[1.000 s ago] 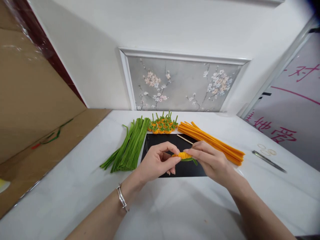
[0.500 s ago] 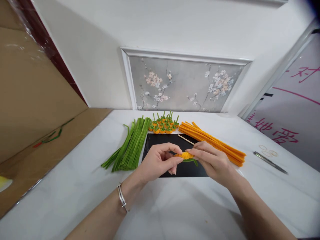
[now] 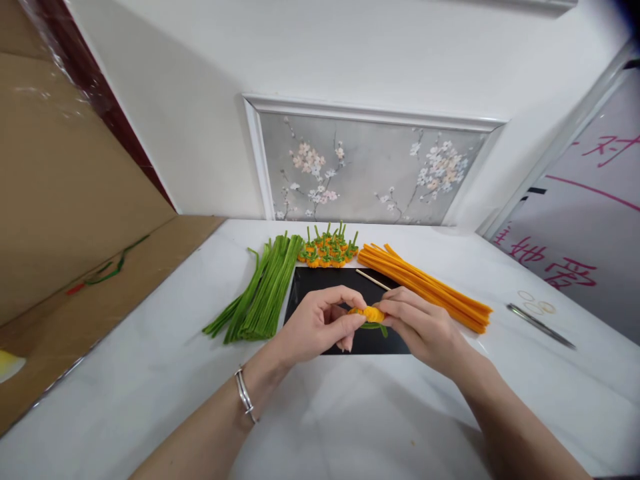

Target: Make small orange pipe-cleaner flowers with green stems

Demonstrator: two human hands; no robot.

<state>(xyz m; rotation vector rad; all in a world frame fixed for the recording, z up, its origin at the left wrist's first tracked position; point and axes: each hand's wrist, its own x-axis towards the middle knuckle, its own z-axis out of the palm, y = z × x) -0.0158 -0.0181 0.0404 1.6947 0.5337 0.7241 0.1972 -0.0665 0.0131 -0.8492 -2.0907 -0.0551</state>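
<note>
A coiled orange fuzzy piece (image 3: 373,315) is held between both hands above a black mat (image 3: 370,345). My left hand (image 3: 320,321) pinches its left end between thumb and index finger. My right hand (image 3: 423,323) has its fingertips closed on the right end. A green fuzzy strip (image 3: 383,330) hangs just below the coil. Behind the mat stand several small orange pieces with green tops (image 3: 327,248). A thin pale stick (image 3: 373,279) lies on the mat, its near end hidden by my right hand.
Green fuzzy stems (image 3: 270,290) lie left of the mat, orange stems (image 3: 425,283) right of it. Metal tweezers (image 3: 541,325) and pale rings (image 3: 535,303) lie farther right. Cardboard (image 3: 115,273) borders the white table (image 3: 150,373) on the left; a wall with a floral panel rises behind.
The orange coil has tilted and shifted slightly between my fingers. My right hand's fingers have drawn in, and the green strip's end has moved a little left and down.
</note>
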